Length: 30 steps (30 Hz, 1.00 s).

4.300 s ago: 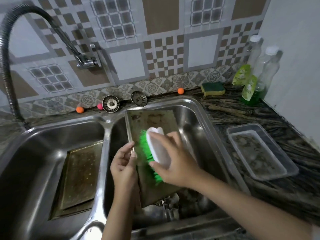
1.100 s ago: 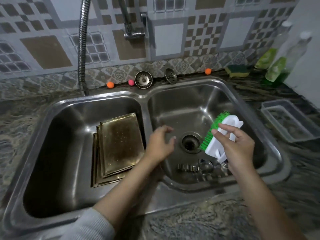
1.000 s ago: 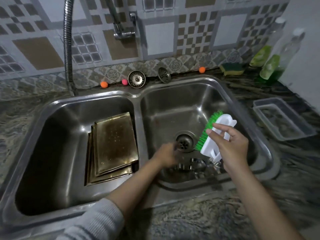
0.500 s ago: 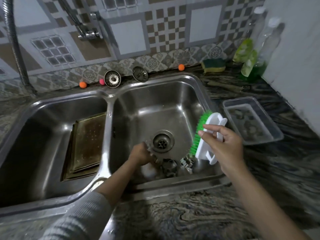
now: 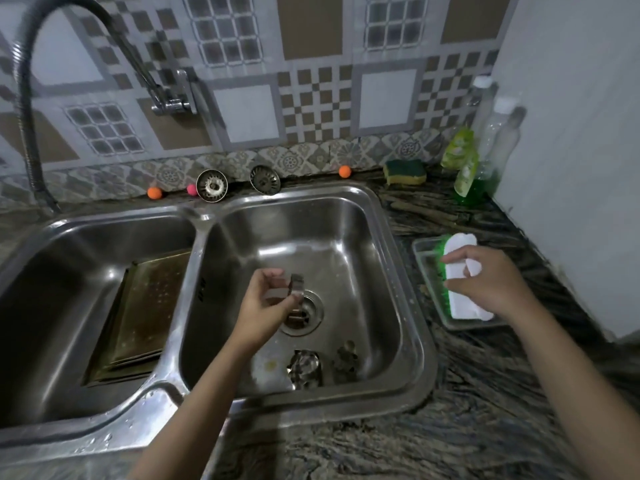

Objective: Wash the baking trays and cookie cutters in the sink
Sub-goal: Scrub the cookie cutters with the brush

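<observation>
L hand (image 5: 261, 303) pinches cookie cutter (image 5: 297, 286), upright on edge.

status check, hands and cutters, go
Left hand pinches cookie cutter above drain. Right hand holds brush over plastic tub. Nothing blocking.

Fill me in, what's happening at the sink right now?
A person is washing up at a double sink. The left hand pinches a metal cookie cutter above the right basin's drain. The right hand grips a green-bristled scrub brush over the clear plastic container on the counter. More cookie cutters lie on the right basin's floor, and stacked baking trays sit in the left basin.
</observation>
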Each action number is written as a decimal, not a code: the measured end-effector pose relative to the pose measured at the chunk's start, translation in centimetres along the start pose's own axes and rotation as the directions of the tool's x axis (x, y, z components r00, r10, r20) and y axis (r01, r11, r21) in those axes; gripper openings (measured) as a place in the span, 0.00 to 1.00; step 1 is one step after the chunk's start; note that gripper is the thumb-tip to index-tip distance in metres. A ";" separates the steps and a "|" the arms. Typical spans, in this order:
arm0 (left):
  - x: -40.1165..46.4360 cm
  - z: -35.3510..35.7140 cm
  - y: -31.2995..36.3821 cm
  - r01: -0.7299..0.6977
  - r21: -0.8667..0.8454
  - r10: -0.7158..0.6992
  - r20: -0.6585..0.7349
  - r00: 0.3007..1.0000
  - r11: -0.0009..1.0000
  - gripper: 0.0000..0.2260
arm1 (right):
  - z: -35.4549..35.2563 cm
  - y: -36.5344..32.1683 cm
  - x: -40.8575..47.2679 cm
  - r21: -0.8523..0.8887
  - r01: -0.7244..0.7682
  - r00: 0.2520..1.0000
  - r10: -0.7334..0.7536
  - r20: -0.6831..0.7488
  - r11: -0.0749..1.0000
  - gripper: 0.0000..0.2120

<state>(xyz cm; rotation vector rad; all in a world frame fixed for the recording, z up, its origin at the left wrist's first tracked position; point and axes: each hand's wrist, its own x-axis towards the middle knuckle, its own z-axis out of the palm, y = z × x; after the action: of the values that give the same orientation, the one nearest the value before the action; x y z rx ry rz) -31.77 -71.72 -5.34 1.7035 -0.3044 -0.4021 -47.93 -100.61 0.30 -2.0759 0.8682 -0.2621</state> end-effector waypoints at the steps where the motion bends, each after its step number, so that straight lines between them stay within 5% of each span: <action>1: -0.2 0.2 0.1 -0.005 -0.042 0.006 0.010 1.000 0.999 0.19 | 0.3 0.6 0.4 -0.025 -0.010 1.000 0.011 0.023 1.000 0.13; 10: -0.3 1.7 0.0 0.161 -0.308 -0.142 0.084 0.986 0.938 0.18 | 0.5 0.9 1.6 -0.071 -0.060 0.998 0.059 -0.004 0.996 0.16; 16: -0.6 1.9 0.6 0.194 -0.414 -0.149 0.140 0.979 0.889 0.16 | 0.4 -3.8 -0.7 0.110 0.116 0.988 -0.103 -0.112 0.987 0.17; 23: -1.6 3.5 1.0 0.154 -0.551 -0.081 0.155 0.985 0.820 0.18 | 10.9 -8.2 -5.0 0.413 0.215 0.950 -0.288 0.121 0.885 0.18; 30: -2.5 0.6 -0.3 0.141 -0.529 -0.137 0.048 0.989 0.837 0.14 | 16.3 -8.9 -2.6 0.375 0.125 0.935 -0.235 0.264 0.919 0.16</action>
<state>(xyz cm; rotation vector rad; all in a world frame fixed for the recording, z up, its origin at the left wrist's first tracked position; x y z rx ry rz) -34.28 -71.20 -5.55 1.1758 -0.0593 -0.5454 -37.92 -85.02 -2.56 -1.7951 0.4038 -0.1745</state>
